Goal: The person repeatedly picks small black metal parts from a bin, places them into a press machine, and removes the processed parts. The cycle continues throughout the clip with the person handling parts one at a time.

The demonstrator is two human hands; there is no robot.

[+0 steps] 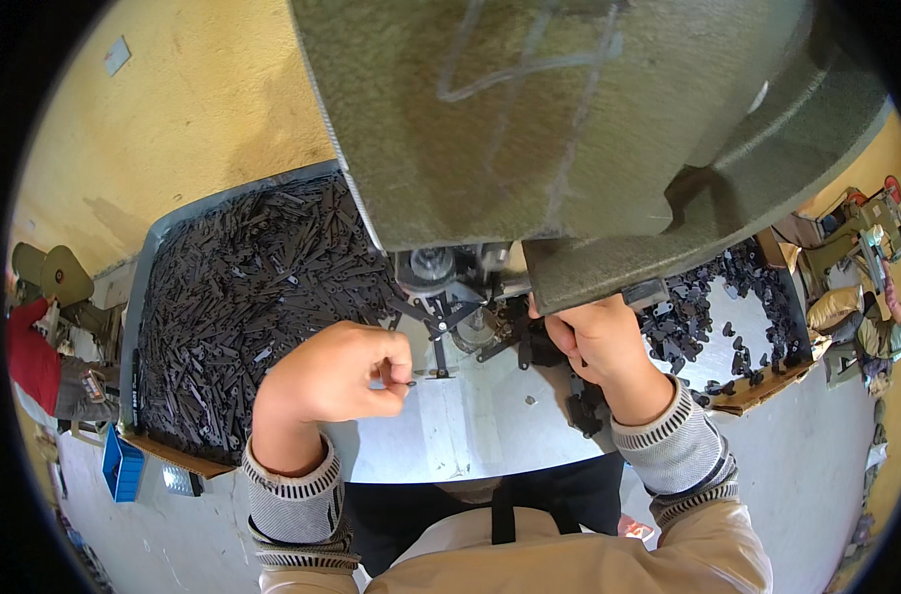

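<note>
My left hand (336,374) hovers over the front left of the metal worktable (470,431), thumb and forefinger pinched on a small dark metal piece (411,383). Just beyond it, dark flat metal strips joined in a crossed linkage (440,322) lie beneath the round press tool (431,269). My right hand (601,337) is curled closed beside the lower edge of the big grey-green press head (529,148). Its fingertips are partly hidden, and I cannot make out what they hold. Dark metal parts (584,408) are heaped beside and below that hand.
A large tray (153,262) heaped with dark flat strips (272,287) stands at left. Small dark plates (676,322) are spread in another tray at right. A blue bin (123,465) sits at lower left. People (35,342) (888,332) are at both far sides.
</note>
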